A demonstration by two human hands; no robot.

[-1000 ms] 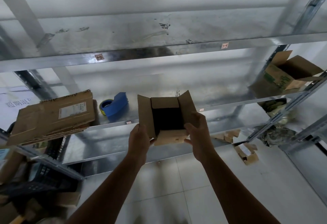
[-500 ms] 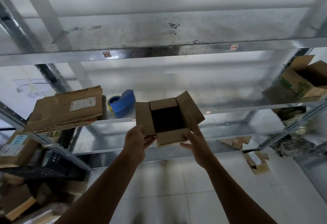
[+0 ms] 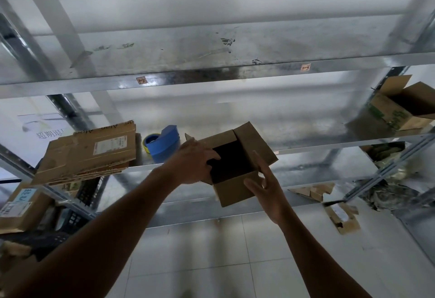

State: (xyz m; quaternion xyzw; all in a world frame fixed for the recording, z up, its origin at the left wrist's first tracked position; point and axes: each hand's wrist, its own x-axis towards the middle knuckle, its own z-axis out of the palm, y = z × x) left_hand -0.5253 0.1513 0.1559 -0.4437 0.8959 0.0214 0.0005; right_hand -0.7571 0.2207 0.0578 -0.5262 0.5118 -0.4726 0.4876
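Evidently the work in hand is closing up the small cardboard box, which is held in the air in front of the middle shelf, not resting on it. Its mouth faces the camera, dark inside; whether anything lies in it I cannot tell. The left hand grips the box's left side, fingers curled over the edge into the opening, and the left flap seems to be folding in under that palm. The right hand is spread, fingers straight, laid against the right side with the thumb touching the near flap (more a prop than a grip). The far, right and near flaps stand out.

I judge this an early step: one flap going down, three not yet folded. The next move likely calls for the right hand to fold the opposite flap in while the left holds the box steady, so that it does not tip.

On the shelf behind sit a blue tape dispenser and, left of it, a stack of flattened cardboard.
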